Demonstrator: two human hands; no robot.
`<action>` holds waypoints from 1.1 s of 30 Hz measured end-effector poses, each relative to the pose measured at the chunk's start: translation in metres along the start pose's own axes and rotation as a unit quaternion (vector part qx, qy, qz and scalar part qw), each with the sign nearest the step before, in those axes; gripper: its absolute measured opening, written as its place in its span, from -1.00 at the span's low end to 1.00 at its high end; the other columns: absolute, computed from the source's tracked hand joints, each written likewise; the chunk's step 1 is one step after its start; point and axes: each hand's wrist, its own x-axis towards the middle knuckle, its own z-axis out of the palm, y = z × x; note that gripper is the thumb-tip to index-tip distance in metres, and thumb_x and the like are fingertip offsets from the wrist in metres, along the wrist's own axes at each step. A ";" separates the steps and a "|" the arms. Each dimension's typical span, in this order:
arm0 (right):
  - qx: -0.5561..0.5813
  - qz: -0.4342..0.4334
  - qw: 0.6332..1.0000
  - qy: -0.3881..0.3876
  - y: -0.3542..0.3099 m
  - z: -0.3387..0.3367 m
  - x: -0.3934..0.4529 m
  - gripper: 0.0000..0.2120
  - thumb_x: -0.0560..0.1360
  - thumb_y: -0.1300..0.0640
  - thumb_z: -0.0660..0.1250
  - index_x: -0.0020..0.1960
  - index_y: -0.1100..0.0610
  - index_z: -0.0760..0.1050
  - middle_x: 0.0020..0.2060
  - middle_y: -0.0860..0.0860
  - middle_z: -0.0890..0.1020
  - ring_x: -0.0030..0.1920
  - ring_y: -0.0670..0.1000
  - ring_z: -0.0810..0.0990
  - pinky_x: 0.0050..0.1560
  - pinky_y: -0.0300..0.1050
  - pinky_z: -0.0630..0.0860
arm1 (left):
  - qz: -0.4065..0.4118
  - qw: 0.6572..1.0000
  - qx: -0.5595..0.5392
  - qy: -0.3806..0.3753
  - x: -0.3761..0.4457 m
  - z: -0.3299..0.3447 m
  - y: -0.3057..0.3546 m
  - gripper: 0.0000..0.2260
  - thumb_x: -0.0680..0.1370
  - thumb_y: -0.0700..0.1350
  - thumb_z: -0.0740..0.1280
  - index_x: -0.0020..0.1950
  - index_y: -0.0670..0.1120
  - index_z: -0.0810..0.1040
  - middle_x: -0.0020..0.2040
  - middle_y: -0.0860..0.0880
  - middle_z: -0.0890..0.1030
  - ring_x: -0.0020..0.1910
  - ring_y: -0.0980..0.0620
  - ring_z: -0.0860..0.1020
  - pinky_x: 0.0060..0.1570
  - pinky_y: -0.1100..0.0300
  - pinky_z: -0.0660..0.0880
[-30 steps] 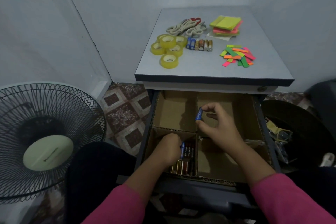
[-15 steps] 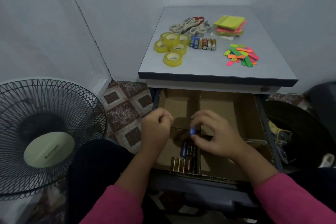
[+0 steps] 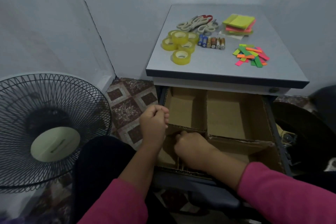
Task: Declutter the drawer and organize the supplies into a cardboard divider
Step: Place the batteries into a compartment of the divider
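Reaching down into the near-left compartment of the cardboard divider (image 3: 234, 142) inside the open drawer (image 3: 272, 132) with the right hand (image 3: 190, 148), fingers bent downward and out of sight behind the knuckles; cannot tell whether holding anything. Hovering at the drawer's left edge with the left hand (image 3: 154, 123), fingers curled into a loose fist, nothing visible between them. Just beneath the right hand's fingers, only the ends of stacked batteries (image 3: 181, 166) showing at the compartment's near wall. Beyond the fingers, two far compartments of bare cardboard, and to the right of them a near-right compartment partly shaded.

Well beyond both hands, on the cabinet top (image 3: 209, 67): yellow tape rolls (image 3: 179, 45) clustered together, a row of loose batteries (image 3: 212, 42) just right of the tape, scissors (image 3: 197, 23) behind both, sticky notes (image 3: 239, 24) stacked at the far right, neon page flags (image 3: 251, 55) scattered nearer. Far left of the left fingers, a floor fan (image 3: 52, 131).
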 end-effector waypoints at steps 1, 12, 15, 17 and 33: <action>-0.014 0.001 1.000 -0.008 -0.001 0.002 0.002 -0.76 0.55 0.26 0.20 0.16 0.23 0.54 0.13 0.18 0.53 0.09 0.17 0.48 -0.19 -0.06 0.34 | 0.000 1.000 -0.002 0.000 0.000 0.000 0.000 -0.72 0.54 -0.40 0.14 -0.28 -0.17 0.51 -0.38 -0.06 0.51 -0.46 0.15 0.44 -0.50 0.31 0.36; -0.090 0.021 0.994 -0.060 -0.008 0.011 0.006 -0.75 0.58 0.30 0.16 0.17 0.18 0.54 0.15 0.12 0.57 0.17 0.16 0.43 -0.21 -0.07 0.29 | -0.011 1.000 -0.017 -0.007 0.001 0.000 -0.004 -0.71 0.54 -0.40 0.14 -0.28 -0.16 0.52 -0.37 -0.05 0.53 -0.46 0.17 0.45 -0.49 0.32 0.37; -0.056 0.039 0.996 -0.060 -0.006 0.011 0.004 -0.76 0.56 0.34 0.17 0.13 0.20 0.55 0.11 0.13 0.59 0.13 0.16 0.50 -0.18 -0.08 0.32 | -0.010 1.000 -0.018 -0.006 0.001 0.000 -0.004 -0.71 0.54 -0.40 0.14 -0.29 -0.16 0.52 -0.38 -0.05 0.52 -0.46 0.17 0.45 -0.49 0.31 0.37; -0.039 0.048 0.996 -0.060 -0.005 0.010 0.003 -0.77 0.56 0.35 0.17 0.11 0.21 0.56 0.10 0.14 0.60 0.10 0.16 0.54 -0.17 -0.08 0.36 | -0.013 1.000 -0.020 -0.007 0.001 0.000 -0.004 -0.71 0.54 -0.40 0.14 -0.28 -0.16 0.52 -0.37 -0.06 0.52 -0.46 0.16 0.44 -0.48 0.31 0.36; -0.115 0.082 0.982 -0.127 -0.006 0.006 -0.011 -0.72 0.62 0.19 0.13 0.26 0.16 0.49 0.18 0.08 0.58 0.22 0.11 0.47 0.35 0.09 0.19 | -0.011 1.000 -0.016 -0.012 0.002 0.000 -0.004 -0.71 0.55 -0.40 0.13 -0.28 -0.17 0.51 -0.36 -0.06 0.52 -0.47 0.19 0.44 -0.49 0.33 0.36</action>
